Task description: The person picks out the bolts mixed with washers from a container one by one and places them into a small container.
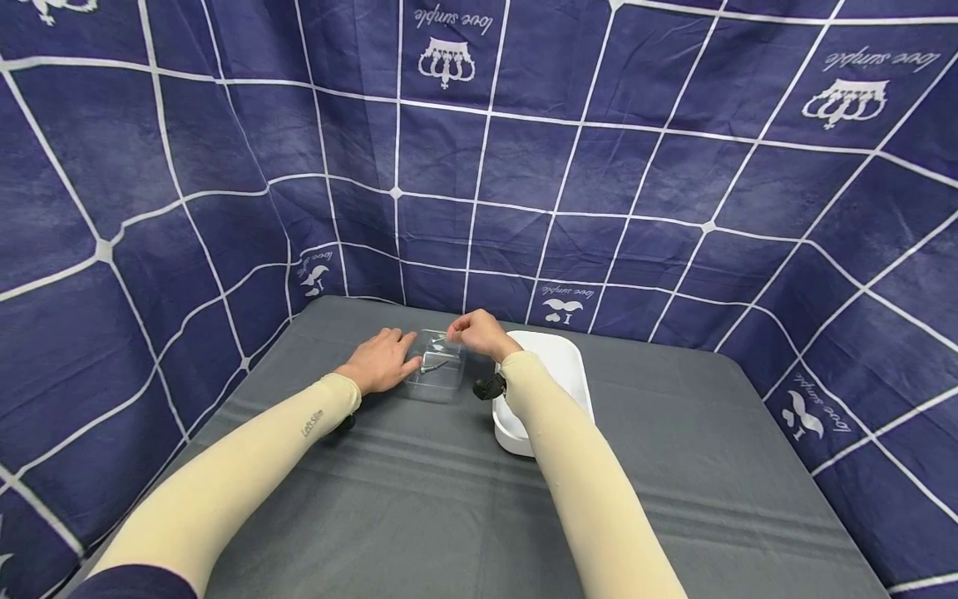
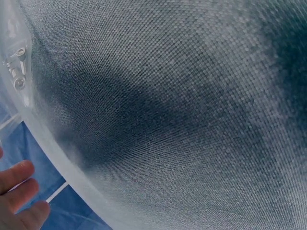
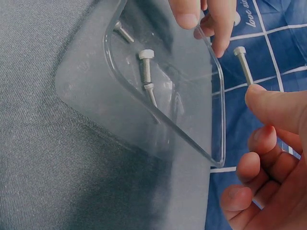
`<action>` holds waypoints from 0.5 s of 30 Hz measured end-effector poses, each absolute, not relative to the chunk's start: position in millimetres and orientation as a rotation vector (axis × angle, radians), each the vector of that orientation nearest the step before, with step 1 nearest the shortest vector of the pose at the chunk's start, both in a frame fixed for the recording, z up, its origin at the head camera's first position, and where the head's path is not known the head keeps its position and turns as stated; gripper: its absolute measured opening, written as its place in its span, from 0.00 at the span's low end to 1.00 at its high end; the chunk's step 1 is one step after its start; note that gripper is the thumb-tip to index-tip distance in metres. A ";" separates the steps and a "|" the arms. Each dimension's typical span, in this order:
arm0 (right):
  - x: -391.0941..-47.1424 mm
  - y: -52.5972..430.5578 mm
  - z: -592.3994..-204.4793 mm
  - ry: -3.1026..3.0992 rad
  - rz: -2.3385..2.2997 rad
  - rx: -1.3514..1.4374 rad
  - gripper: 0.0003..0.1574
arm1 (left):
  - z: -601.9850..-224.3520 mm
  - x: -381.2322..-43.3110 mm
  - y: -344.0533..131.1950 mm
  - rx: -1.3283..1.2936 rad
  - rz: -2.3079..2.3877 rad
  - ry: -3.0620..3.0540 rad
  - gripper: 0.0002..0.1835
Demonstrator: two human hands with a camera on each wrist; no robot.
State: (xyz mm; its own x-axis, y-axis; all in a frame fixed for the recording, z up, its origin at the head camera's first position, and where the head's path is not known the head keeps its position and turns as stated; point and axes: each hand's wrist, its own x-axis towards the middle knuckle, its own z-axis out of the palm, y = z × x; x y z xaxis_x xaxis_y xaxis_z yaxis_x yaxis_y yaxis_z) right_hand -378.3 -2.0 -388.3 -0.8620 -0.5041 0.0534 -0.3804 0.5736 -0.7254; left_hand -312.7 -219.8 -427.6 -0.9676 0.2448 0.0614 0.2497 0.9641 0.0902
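Note:
Between thumb and fingers, my right hand [image 1: 481, 334] pinches a silvery bolt [image 3: 243, 63]. Its round head points away from the fingertips, above the far end of a clear plastic box [image 3: 192, 139]. Several more bolts [image 3: 146, 67] lie inside this box, and some [image 2: 19, 69] show through its side in the left wrist view. My left hand [image 1: 380, 359] rests at the left side of the box, fingers and thumb spread along its edge. In the left wrist view, only some fingertips [image 2: 24, 191] of a hand appear.
A white tray [image 1: 511, 439] with rounded corners stands right of the box, partly behind my right forearm. Both sit on a grey cloth-covered table [image 1: 419, 499]. A blue curtain [image 1: 599, 183] with white lines encloses the back and sides.

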 end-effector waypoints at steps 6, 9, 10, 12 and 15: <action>-379.7 -4.9 -394.5 2.626 -1.140 -0.739 0.10 | -430.3 -312.0 -219.1 -0.391 -0.150 -3.061 0.35; -380.5 -6.6 -396.1 2.637 -1.128 -0.749 0.11 | -430.9 -312.0 -219.2 -0.391 -0.159 -3.059 0.35; -380.5 -7.3 -396.1 2.643 -1.122 -0.752 0.10 | -431.1 -312.3 -219.3 -0.389 -0.159 -3.058 0.35; -380.2 -8.8 -395.3 2.654 -1.113 -0.757 0.10 | -431.0 -312.8 -219.6 -0.384 -0.167 -3.056 0.35; -379.1 -10.4 -393.3 2.667 -1.101 -0.758 0.10 | -430.8 -313.9 -220.0 -0.378 -0.171 -3.057 0.34</action>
